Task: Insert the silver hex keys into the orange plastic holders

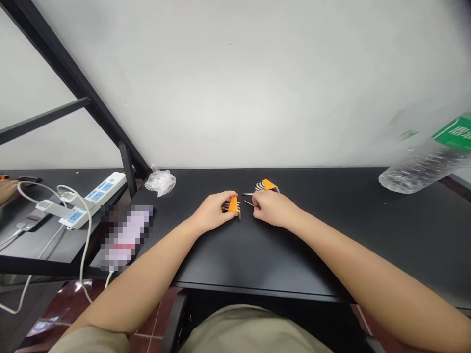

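Near the middle of the black table [221, 264], my left hand [217, 208] grips an orange holder [233, 204] with several metal hex keys in it. To its right, my right hand [270, 207] is closed around a thin metal key [248, 203], whose tip points left toward the held holder. Just behind my right hand lies a second orange holder [268, 184] with several hex keys, partly hidden by the hand. Another thin metal key [247, 194] shows beside it, its right end out of sight behind my fingers.
A crumpled clear plastic bag [161, 182] lies near the wall. At left are a white power strip [97, 196], cables, a blurred-out phone [128, 235] and a black metal frame [127, 164]. Another person's hand [8, 191] is at the far left. A plastic bottle [423, 164] is at right.
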`<state>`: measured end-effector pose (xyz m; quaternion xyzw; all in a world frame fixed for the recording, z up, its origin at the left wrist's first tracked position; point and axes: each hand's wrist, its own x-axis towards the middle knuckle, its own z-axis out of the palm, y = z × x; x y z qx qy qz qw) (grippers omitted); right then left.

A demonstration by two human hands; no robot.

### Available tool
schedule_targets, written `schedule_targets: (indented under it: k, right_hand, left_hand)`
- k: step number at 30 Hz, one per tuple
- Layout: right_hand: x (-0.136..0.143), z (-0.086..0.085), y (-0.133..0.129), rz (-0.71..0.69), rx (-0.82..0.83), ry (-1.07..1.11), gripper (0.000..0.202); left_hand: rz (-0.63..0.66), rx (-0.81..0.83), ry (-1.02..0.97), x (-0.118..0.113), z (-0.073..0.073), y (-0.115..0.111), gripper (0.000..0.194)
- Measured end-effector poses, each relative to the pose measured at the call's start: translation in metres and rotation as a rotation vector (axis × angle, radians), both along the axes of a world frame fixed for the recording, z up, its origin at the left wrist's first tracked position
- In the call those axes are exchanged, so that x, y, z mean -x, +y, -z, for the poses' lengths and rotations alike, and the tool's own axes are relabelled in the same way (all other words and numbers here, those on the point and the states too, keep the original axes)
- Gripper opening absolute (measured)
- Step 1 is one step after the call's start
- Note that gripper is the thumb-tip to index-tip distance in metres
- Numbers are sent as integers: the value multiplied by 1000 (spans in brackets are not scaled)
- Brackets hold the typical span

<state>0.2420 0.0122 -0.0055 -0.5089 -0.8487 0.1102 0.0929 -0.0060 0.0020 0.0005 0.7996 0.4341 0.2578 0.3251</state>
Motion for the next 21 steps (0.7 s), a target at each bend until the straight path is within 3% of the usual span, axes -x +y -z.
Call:
schedule_targets:
  k: [6, 15, 21]
  right_hand:
    - [-3, -6, 0, -23, -21, 32, 7]
    - [4, -3, -13, -8, -91, -209, 8]
    - [1, -14, -10, -88, -85, 53, 12]
  left_hand:
    - [3, 6, -1, 1, 1, 2, 49]
    - [10, -4, -15, 2, 4, 3, 50]
    - [-3, 3, -1, 1, 3, 3, 48]
